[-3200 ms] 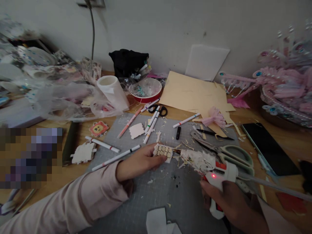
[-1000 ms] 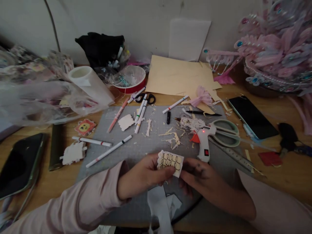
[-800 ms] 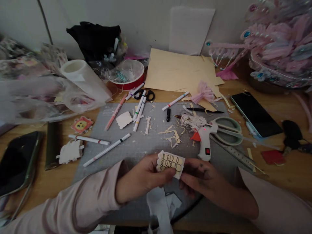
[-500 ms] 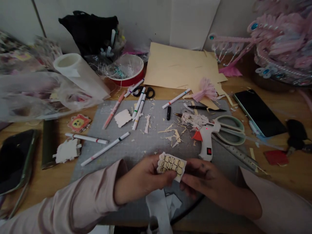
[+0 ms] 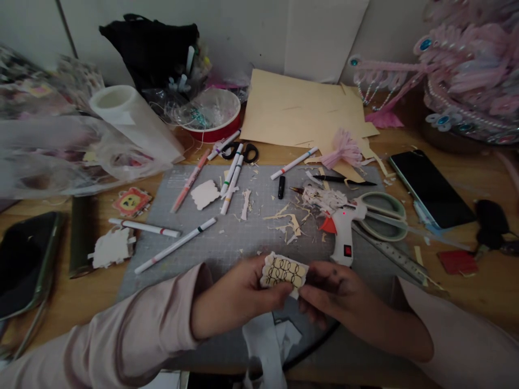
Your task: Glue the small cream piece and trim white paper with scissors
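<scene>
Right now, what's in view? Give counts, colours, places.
Looped card: one, yellow and black, between both hands
Glue gun: one, white, mat's right
Cutting mat: one, grey, centre
Pens: six white, one peach, around mat
Scissors: two, black and green handles, mat's edges
Scraps: many, cream, on mat
White cutouts: two, left
Badge: one, red and yellow, left
Phones: two, black, left and right
Plastic bags: uncountable, clear, left
Roll: one, white, far left
Bag: one, black, by wall
Bowl: one, red and white, far centre
Sheets: several, yellow, far centre
Bow: one, pink, beyond glue gun
Ornaments: many, pink, far right
Left hand, right hand: one each, bare, centre
</scene>
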A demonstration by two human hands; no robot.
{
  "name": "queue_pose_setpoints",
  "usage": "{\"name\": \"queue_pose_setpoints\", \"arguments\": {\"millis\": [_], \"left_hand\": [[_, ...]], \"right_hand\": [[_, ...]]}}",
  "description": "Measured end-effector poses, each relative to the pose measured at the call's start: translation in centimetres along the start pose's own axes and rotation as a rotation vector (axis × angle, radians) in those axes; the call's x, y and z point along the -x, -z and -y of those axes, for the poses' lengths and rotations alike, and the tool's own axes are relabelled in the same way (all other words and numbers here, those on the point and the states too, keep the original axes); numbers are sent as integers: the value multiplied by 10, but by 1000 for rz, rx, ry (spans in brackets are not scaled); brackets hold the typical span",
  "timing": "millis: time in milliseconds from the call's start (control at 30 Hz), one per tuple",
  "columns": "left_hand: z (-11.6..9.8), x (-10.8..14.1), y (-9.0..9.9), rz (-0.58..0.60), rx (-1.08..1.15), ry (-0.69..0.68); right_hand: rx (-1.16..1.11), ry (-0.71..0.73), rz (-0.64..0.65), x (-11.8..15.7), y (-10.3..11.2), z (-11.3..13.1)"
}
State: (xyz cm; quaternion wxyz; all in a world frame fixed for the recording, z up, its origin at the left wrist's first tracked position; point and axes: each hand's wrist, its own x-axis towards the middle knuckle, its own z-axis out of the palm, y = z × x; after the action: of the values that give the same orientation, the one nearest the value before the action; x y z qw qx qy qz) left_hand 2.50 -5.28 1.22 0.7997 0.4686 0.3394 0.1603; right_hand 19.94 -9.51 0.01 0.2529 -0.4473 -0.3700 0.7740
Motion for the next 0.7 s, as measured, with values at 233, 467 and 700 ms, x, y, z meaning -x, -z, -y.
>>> {"name": "queue_pose_setpoints", "arguments": {"millis": [233,467,700], "left_hand": [[9,3,-1,-62,-181,-32],[6,3,-1,-16,-144,-72],[1,5,6,-51,76,52]], "right_hand": [[56,28,-48,-1,-2,-3],[18,45,-50,-5,-2,-2],[-59,38,-74,-9,-3,-3]]}}
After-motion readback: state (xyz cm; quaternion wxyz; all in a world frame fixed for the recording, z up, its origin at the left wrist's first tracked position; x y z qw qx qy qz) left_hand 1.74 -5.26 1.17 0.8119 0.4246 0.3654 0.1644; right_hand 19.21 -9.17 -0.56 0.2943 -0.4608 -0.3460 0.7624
